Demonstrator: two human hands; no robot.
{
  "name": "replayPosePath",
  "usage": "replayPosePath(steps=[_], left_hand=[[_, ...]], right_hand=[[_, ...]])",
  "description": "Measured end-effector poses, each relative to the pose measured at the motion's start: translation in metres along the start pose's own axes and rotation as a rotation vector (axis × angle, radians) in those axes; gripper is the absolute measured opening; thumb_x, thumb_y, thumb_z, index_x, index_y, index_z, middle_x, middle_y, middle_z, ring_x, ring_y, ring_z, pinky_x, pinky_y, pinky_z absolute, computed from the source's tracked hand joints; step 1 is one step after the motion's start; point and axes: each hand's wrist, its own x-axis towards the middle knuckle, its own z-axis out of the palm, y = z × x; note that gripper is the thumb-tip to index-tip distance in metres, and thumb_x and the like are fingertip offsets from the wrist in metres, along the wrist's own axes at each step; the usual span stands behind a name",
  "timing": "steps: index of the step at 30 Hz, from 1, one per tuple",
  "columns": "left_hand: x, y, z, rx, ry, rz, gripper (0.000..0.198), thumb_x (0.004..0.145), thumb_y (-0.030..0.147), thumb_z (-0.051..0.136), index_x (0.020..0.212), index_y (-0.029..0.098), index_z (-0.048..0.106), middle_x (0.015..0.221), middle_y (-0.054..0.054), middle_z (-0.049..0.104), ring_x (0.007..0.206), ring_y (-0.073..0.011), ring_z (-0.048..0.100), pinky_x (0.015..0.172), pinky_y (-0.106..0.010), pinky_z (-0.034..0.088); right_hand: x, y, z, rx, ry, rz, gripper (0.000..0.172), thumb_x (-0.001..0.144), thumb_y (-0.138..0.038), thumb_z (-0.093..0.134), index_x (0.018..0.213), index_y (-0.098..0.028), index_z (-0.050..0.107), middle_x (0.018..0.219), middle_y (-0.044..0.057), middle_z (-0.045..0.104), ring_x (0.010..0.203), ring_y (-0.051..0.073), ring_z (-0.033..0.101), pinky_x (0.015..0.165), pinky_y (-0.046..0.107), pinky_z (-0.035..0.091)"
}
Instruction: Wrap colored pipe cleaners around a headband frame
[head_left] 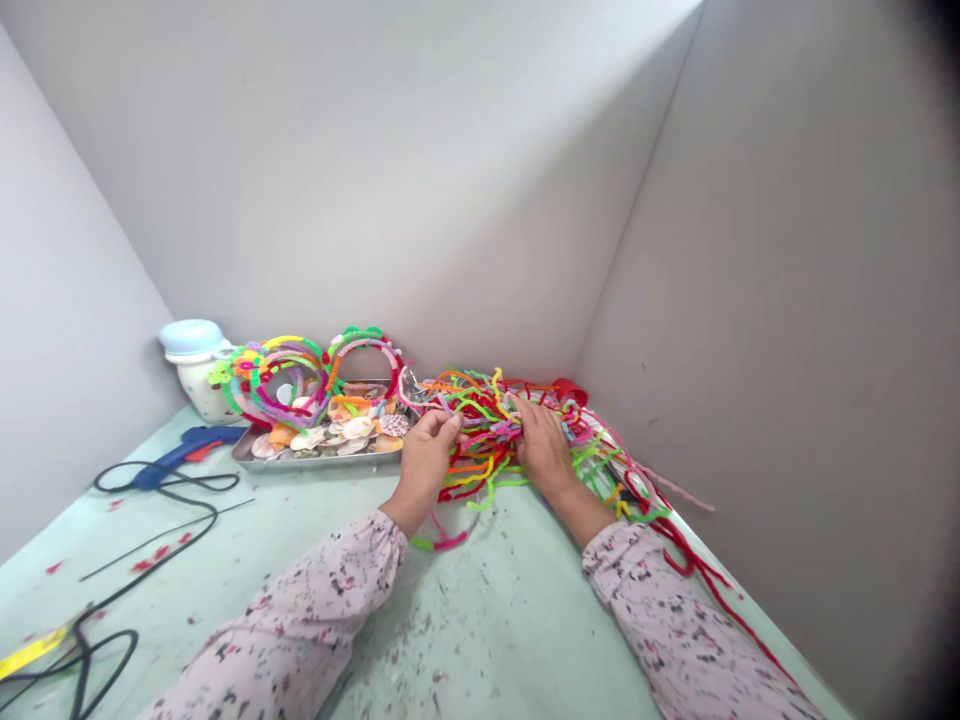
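1. Nearest are the person's two forearms in floral pink sleeves, the left sleeve point(315, 590) and the right sleeve point(664, 620), reaching in from the bottom of the view.
2. The left hand point(427, 462) and right hand point(544, 445) are apart, with a short stretch of strands between them. Both are closed on a tangled bundle of coloured pipe cleaners point(480, 450), the left at its near end and the right pressing in from above.
3. That bundle lies on the pale green counter point(480, 625), in the corner where the walls meet. Red and green strands trail from it along the right wall, and a short pink-and-green end point(439, 542) hangs below it.
4. Left of the hands is a metal tray point(300, 460) holding a heap of seashells point(356, 428).
5. Pipe cleaner hoops point(281, 380) lean at the back of that tray, touching one another.
6. Further left, a blue glue gun point(176, 450) lies on the counter, its black cord point(161, 520) looping toward the lower left.
7. Behind the hoops stands a white pot with a pale blue lid point(196, 365).
8. A red object point(570, 392), too hidden to name, sits behind the bundle, against the white walls point(375, 150).
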Motion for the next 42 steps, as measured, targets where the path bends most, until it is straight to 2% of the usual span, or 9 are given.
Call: replayPosePath(steps=[6, 12, 18, 23, 25, 28, 35, 40, 42], left_hand=[[0.0, -0.003, -0.003, -0.1, -0.005, -0.054, 0.024, 0.077, 0.041, 0.061, 0.076, 0.018, 0.053, 0.068, 0.0, 0.064, 0.058, -0.0116, 0.058, 0.056, -0.022, 0.043], [0.003, 0.008, -0.011, -0.281, 0.02, -0.023, 0.022, 0.076, 0.034, 0.063, 0.073, 0.017, 0.049, 0.086, -0.002, 0.069, 0.07, -0.0121, 0.065, 0.069, -0.025, 0.047], [0.012, 0.033, -0.038, -0.352, 0.128, 0.046, 0.019, 0.077, 0.03, 0.063, 0.077, 0.016, 0.051, 0.08, -0.001, 0.067, 0.068, -0.0111, 0.065, 0.068, -0.023, 0.046], [0.02, 0.055, -0.07, -0.394, 0.345, 0.169, 0.012, 0.079, 0.026, 0.058, 0.08, 0.016, 0.051, 0.085, -0.002, 0.067, 0.067, -0.0094, 0.064, 0.069, -0.023, 0.047], [0.017, 0.061, -0.077, -0.396, 0.355, 0.163, 0.011, 0.08, 0.026, 0.057, 0.083, 0.016, 0.052, 0.084, -0.001, 0.066, 0.067, -0.0089, 0.064, 0.069, -0.023, 0.047], [0.006, 0.062, -0.076, -0.415, 0.302, 0.126, 0.011, 0.079, 0.026, 0.058, 0.082, 0.016, 0.053, 0.082, 0.0, 0.065, 0.066, -0.0087, 0.064, 0.069, -0.022, 0.048], [-0.033, 0.039, -0.043, -0.426, 0.034, -0.126, 0.015, 0.078, 0.028, 0.061, 0.081, 0.015, 0.055, 0.081, -0.003, 0.068, 0.067, -0.0129, 0.066, 0.067, -0.025, 0.049], [-0.051, 0.022, -0.037, -0.408, -0.057, -0.174, 0.018, 0.078, 0.031, 0.063, 0.079, 0.015, 0.055, 0.08, -0.004, 0.069, 0.065, -0.0137, 0.066, 0.071, -0.028, 0.049], [-0.055, 0.018, -0.037, -0.409, -0.083, -0.198, 0.018, 0.078, 0.031, 0.062, 0.079, 0.015, 0.054, 0.079, -0.004, 0.07, 0.064, -0.0136, 0.066, 0.067, -0.026, 0.048]], right_hand=[[-0.001, -0.001, 0.002, -0.096, 0.008, 0.009, 0.062, 0.079, -0.002, 0.042, 0.138, -0.022, 0.038, 0.133, 0.011, 0.049, 0.118, 0.025, 0.045, 0.099, 0.042, 0.035], [-0.002, 0.007, 0.005, -0.136, -0.011, 0.087, 0.058, 0.082, -0.004, 0.04, 0.138, -0.019, 0.038, 0.124, 0.012, 0.056, 0.108, 0.025, 0.05, 0.095, 0.041, 0.038], [-0.003, 0.011, 0.005, -0.172, -0.001, 0.111, 0.059, 0.081, -0.002, 0.04, 0.138, -0.017, 0.038, 0.122, 0.012, 0.056, 0.107, 0.025, 0.049, 0.096, 0.041, 0.037], [-0.003, 0.016, 0.007, -0.194, 0.025, 0.14, 0.058, 0.081, -0.002, 0.04, 0.137, -0.016, 0.038, 0.121, 0.013, 0.056, 0.109, 0.026, 0.049, 0.099, 0.043, 0.035], [-0.003, 0.018, 0.008, -0.195, 0.059, 0.144, 0.059, 0.08, -0.002, 0.04, 0.137, -0.016, 0.039, 0.123, 0.013, 0.054, 0.112, 0.026, 0.047, 0.1, 0.045, 0.034], [-0.001, 0.021, 0.009, -0.152, 0.106, 0.159, 0.061, 0.076, -0.001, 0.04, 0.136, -0.016, 0.04, 0.126, 0.014, 0.052, 0.116, 0.027, 0.045, 0.1, 0.047, 0.035], [0.011, 0.017, -0.006, 0.091, 0.151, 0.108, 0.062, 0.07, -0.005, 0.046, 0.132, -0.012, 0.043, 0.132, 0.015, 0.047, 0.124, 0.026, 0.041, 0.104, 0.044, 0.036], [0.001, -0.019, -0.044, 0.263, 0.234, 0.102, 0.042, 0.076, -0.01, 0.048, 0.117, -0.019, 0.054, 0.116, 0.01, 0.057, 0.112, 0.024, 0.051, 0.1, 0.044, 0.04], [-0.013, -0.039, -0.056, 0.381, 0.167, 0.066, 0.032, 0.079, -0.013, 0.049, 0.11, -0.02, 0.057, 0.108, 0.008, 0.06, 0.102, 0.022, 0.056, 0.091, 0.039, 0.046]])
